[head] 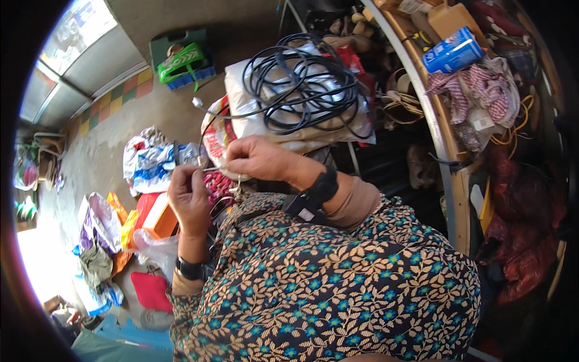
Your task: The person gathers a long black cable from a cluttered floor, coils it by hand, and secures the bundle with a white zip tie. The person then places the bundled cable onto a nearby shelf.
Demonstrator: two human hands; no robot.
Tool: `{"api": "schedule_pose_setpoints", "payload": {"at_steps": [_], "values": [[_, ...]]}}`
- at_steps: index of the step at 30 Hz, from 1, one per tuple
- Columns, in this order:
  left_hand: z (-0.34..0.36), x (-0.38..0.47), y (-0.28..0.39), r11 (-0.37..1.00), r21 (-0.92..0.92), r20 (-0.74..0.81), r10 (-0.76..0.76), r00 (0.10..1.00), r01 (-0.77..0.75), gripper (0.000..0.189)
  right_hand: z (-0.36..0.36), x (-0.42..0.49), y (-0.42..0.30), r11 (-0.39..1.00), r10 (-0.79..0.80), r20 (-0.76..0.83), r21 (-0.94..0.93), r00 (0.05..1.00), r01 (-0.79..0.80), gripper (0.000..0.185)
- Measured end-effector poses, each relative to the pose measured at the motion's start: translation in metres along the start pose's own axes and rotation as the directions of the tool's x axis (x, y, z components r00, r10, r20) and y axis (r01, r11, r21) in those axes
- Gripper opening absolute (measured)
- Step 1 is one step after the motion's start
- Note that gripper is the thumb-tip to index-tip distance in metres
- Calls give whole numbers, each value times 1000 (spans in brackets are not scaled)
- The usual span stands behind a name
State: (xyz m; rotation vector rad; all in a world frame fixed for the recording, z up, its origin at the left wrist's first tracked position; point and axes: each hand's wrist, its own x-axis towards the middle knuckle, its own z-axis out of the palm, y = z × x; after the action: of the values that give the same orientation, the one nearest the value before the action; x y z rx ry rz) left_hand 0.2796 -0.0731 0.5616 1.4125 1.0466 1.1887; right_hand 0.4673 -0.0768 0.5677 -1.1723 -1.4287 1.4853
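Observation:
My left hand (190, 194) pinches one end of a thin white cord (211, 169) between thumb and fingers. My right hand (262, 156) is curled around its other end, and the short span between the hands looks taut. Just beyond them, a loose coil of black electric cable (301, 86) lies on folded white plastic sacks (237, 81). A white plug (197, 102) sticks out from the coil's left side. Below my hands, a pink knotted bundle (217, 188) is partly covered by them.
On the left floor lie plastic bags (151, 158), an orange box (160, 217) and a red pouch (151, 291). A green plastic item (181, 63) rests in a crate farther off. At right, a metal-edged wooden frame (460, 212) borders clutter with a blue can (453, 50).

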Motion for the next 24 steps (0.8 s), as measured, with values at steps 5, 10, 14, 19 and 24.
{"api": "schedule_pose_setpoints", "payload": {"at_steps": [5, 10, 14, 19, 24], "values": [[-4, 1, 2, 977, -144, 17, -156, 988, 157, 7, 9, -2, -11, 998, 70, 61, 8, 996, -70, 13], [-10, -3, 0, 998, 60, 97, 12, 995, -18, 4, 19, 0, -19, 998, 40, 61, -42, 997, -38, 15], [-8, -6, 5, 1000, 22, 115, 15, 993, -18, 3, 30, 1, -25, 991, 80, 87, 102, 993, -89, 11], [-6, -11, 15, 769, -256, 462, -435, 772, 586, 22, 28, 5, -35, 927, 116, 13, 357, 993, -113, 13], [-11, -17, 9, 927, -64, 404, -315, 859, 370, 18, 20, 12, -26, 832, 135, -209, 554, 969, 4, 16]]}}
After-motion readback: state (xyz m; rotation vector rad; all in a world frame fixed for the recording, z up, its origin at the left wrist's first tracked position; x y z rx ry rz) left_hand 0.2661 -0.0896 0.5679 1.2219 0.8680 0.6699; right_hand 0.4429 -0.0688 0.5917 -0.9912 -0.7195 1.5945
